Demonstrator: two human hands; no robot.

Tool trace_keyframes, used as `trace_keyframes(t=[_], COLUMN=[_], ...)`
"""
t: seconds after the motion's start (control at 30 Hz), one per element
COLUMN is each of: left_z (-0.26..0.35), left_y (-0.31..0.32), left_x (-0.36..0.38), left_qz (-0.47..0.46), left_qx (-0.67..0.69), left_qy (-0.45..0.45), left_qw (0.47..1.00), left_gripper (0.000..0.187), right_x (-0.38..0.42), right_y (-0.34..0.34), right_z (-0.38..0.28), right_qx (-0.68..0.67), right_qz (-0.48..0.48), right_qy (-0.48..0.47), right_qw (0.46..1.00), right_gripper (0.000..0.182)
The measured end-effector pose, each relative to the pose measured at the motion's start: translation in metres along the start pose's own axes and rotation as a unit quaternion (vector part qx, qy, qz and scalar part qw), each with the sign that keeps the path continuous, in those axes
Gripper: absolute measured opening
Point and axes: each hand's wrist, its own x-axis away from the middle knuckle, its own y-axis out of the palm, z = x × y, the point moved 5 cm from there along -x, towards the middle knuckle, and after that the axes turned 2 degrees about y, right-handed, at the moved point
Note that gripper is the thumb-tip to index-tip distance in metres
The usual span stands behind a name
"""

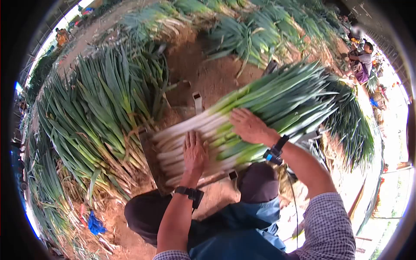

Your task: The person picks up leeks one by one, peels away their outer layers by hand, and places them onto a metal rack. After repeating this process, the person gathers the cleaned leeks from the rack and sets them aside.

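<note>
A thick bundle of cleaned leeks (277,99) lies across a low frame in front of me, white stalks to the left, green leaves fanning up to the right. My left hand (194,152) rests flat on the white stalks near their root ends. My right hand (248,126) presses palm-down on the pale green part of the same bundle. Both wrists carry a black strap. Neither hand closes around a stalk.
Heaps of unwashed leeks (99,117) lie on the dirt to the left and behind. A white upright post (197,102) stands behind the bundle. A person (362,60) squats at the far right. A blue scrap (95,225) lies on the ground at lower left.
</note>
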Motion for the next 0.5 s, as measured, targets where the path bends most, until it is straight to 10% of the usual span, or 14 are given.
trace_keyframes(t=[0.2, 0.27, 0.5], left_z=[-0.003, -0.007, -0.033], left_y=[0.007, 0.006, 0.032], left_x=[0.000, 0.006, 0.003], left_qz=[-0.029, -0.023, -0.088], left_qx=[0.051, 0.035, -0.055], left_qy=[-0.032, -0.023, -0.006], left_qw=[0.998, 0.999, 0.995], left_gripper=[0.065, 0.066, 0.068], right_x=[-0.005, -0.008, 0.049], right_y=[0.006, -0.021, 0.010], right_z=[0.002, -0.015, -0.023], right_qx=[-0.010, -0.077, 0.036], right_qz=[0.014, -0.156, 0.022], right_qy=[0.004, 0.087, 0.051], right_qw=[1.000, 0.981, 0.998], right_gripper=[0.037, 0.043, 0.048])
